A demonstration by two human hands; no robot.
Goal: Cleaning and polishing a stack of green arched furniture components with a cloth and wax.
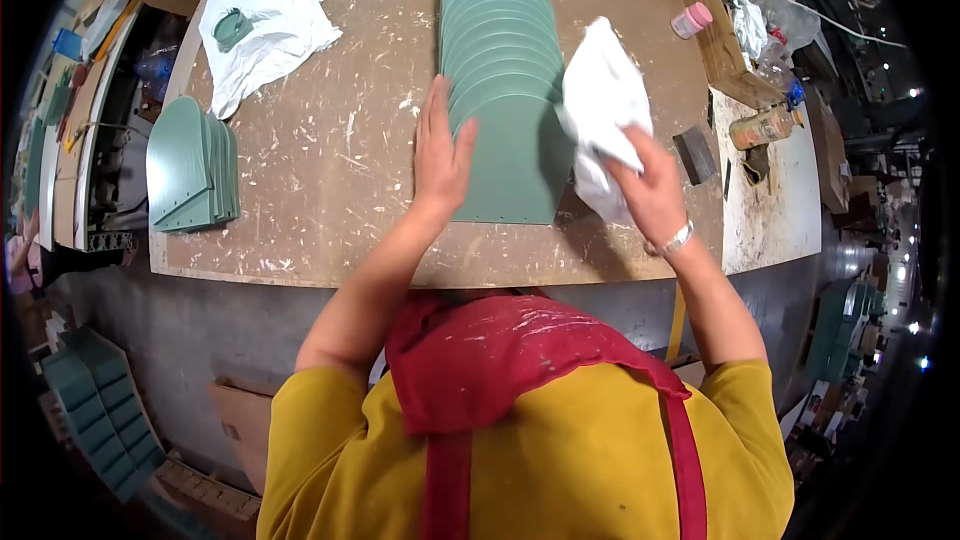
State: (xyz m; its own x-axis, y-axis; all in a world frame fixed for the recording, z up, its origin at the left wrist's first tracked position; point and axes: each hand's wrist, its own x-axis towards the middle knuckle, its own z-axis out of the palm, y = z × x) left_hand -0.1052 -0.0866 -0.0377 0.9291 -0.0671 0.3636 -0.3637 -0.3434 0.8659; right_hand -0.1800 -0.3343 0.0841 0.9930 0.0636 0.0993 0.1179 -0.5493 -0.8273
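A long row of overlapping green panels with rounded ends (505, 165) runs away from me across the brown work table (340, 170). My left hand (442, 155) lies along the left edge of the nearest panel, its fingers stretched out and the thumb over the panel's face. To the right of the row, my right hand (650, 180) grips a crumpled white cloth (605, 85), which hangs just beside the panels' right edge. Whether the cloth touches them I cannot tell.
At the left edge stands a stack of green rounded panels (190, 165). Behind it, a green round lid (232, 30) rests on a white cloth (285, 40). On the right are a dark block (695, 155), a pink-capped jar (691, 20), a bottle (762, 128) and a wooden box (730, 50).
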